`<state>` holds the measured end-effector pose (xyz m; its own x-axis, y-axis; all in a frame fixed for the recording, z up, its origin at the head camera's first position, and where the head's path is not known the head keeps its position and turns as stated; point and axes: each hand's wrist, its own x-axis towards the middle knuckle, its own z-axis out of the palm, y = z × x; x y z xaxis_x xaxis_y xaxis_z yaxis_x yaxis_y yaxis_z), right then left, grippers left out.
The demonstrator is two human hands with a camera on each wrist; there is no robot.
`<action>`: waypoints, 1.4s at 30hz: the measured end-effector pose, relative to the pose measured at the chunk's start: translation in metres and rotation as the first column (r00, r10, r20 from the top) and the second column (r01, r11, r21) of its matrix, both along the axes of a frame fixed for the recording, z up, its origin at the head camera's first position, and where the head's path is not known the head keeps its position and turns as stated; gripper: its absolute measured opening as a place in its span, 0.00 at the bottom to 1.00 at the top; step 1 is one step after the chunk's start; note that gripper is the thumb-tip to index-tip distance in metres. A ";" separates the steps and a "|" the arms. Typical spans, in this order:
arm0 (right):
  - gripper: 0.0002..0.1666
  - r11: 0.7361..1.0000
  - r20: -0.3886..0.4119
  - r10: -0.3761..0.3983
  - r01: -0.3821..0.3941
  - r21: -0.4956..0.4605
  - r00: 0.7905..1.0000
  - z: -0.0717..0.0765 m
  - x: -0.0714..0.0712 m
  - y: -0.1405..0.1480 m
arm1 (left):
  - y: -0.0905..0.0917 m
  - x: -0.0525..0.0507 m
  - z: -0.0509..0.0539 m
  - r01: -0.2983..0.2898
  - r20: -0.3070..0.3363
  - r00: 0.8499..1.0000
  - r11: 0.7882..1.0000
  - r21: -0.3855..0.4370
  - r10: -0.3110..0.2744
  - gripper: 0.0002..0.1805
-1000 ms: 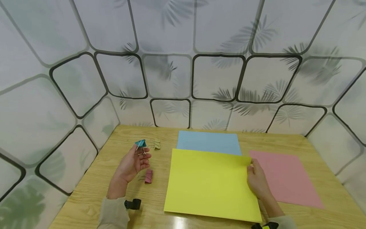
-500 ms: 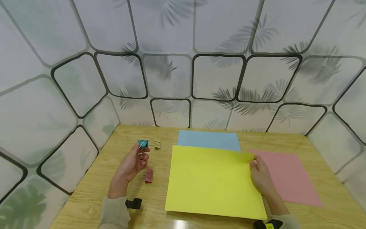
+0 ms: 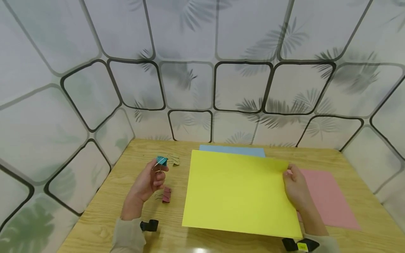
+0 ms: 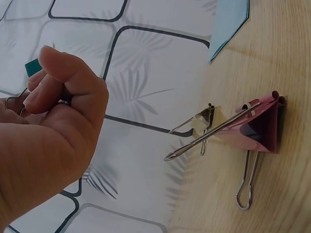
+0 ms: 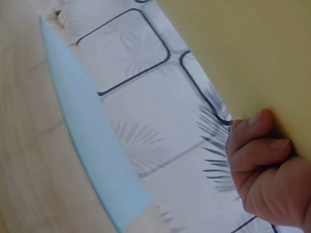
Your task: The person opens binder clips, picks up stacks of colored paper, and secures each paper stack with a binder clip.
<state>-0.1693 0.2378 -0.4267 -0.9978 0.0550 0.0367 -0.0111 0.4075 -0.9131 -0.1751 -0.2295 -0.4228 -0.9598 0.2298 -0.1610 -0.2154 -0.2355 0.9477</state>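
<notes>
Head view, clock read from the middle of the yellow paper (image 3: 237, 193): right grip (image 3: 295, 188), a bare hand, at 3 o'clock, thumb and curled fingers pinching that paper near its 2 o'clock corner; paper raised, slightly curved there, near edge above the counter (image 3: 101, 225). Left grip (image 3: 147, 182), also a bare hand, at 9 o'clock, apart from the paper, thumb and fingers pinching a teal binder clip (image 3: 162, 160), held up at the hand's 1 o'clock. Pale yellow binder clip (image 3: 175, 162) just beside the teal one, at its 3 o'clock; touching or not, can't tell. Pink binder clip (image 3: 166, 194) on counter at the paper's 9 o'clock, near left grip. Blue paper (image 3: 232, 150) at 12, mostly covered by the yellow; pink paper (image 3: 332, 200) flat at 3, past right grip. Left wrist view, clock from its centre: left grip at 9, fingers bent, only a bit of the teal clip showing at 10; pink clip at 3, wire handles pointing to 8 and 6; pale yellow clip beyond it; blue paper's corner at 1. Right wrist view, same clock, blurry: right grip at 4, fingers curled at the yellow paper's edge; yellow paper at 2, blue paper at 9.
</notes>
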 end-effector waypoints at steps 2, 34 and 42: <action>0.22 1.000 -0.002 -0.018 0.018 -0.002 1.000 0.006 -0.001 0.000 | 0.002 0.001 0.001 0.022 0.003 1.000 0.999 -0.030 -0.022 0.29; 0.25 0.998 0.043 -0.059 0.060 -0.007 0.997 0.012 0.006 0.010 | 0.017 0.009 0.014 0.141 -0.130 0.974 0.942 -0.304 -0.188 0.26; 0.25 0.999 0.035 -0.042 0.042 -0.012 0.999 0.012 0.003 0.011 | 0.015 0.010 0.009 0.232 -0.201 0.928 0.910 -0.343 -0.313 0.28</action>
